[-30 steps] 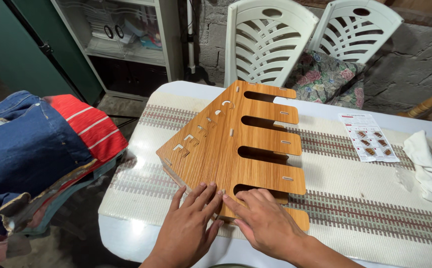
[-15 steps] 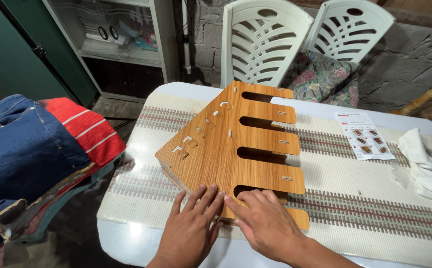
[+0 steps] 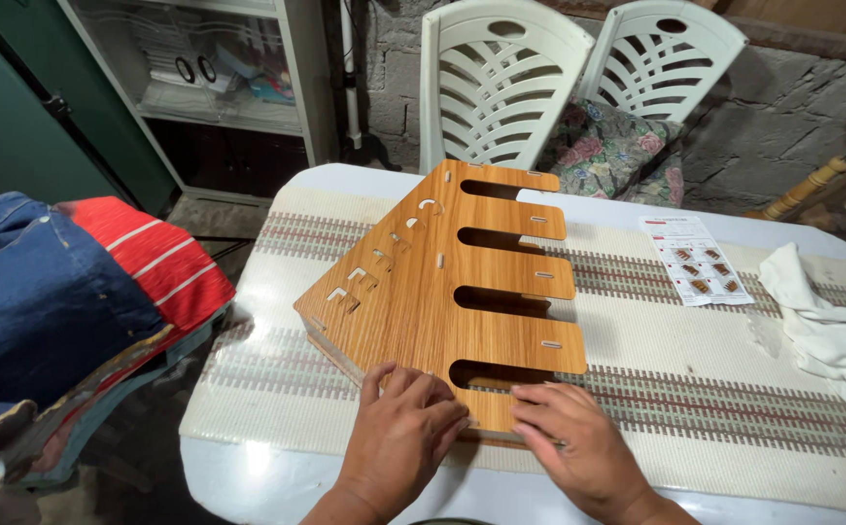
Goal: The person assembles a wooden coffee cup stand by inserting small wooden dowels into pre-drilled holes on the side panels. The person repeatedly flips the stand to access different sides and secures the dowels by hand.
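On the white table (image 3: 248, 467), over its striped runner (image 3: 695, 389), lies one slotted wooden panel (image 3: 423, 301) with four long slots, stacked on other boards I cannot count. Two white plastic chairs (image 3: 496, 87) stand at the far side; one instruction leaflet (image 3: 695, 258) and one white cloth (image 3: 826, 326) lie to the right. My left hand (image 3: 403, 437) curls loosely over the panel's near corner; my right hand (image 3: 578, 442) lies flat, fingers spread, on its near edge.
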